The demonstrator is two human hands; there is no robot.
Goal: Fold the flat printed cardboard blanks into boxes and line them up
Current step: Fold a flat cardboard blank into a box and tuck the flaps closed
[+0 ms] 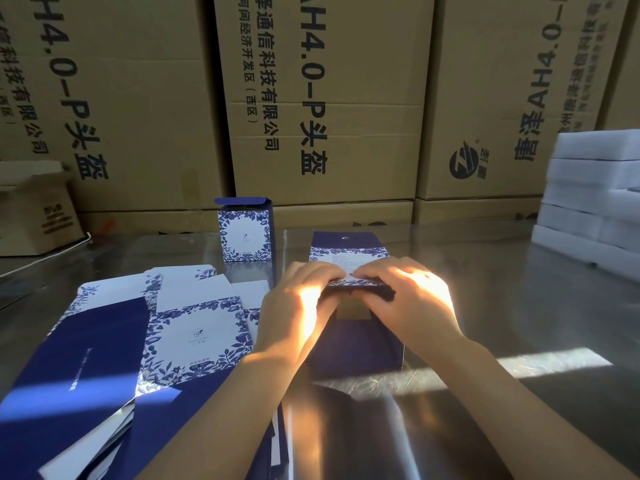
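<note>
A half-formed blue and white box [349, 249] lies on its side at the middle of the metal table [519, 306], its open end toward me. My left hand [298, 306] and my right hand [405, 299] both pinch the end flaps of this box, fingers curled over the upper edge. One finished box [245, 233] stands upright behind, its top flap raised. A spread pile of flat printed blanks [138, 348] lies at the left, beside my left forearm.
Large brown shipping cartons [311, 98] form a wall behind the table. A stack of white foam blocks [595, 199] sits at the right rear. A small brown carton [38, 216] stands at the far left. Sunlight streaks cross the table.
</note>
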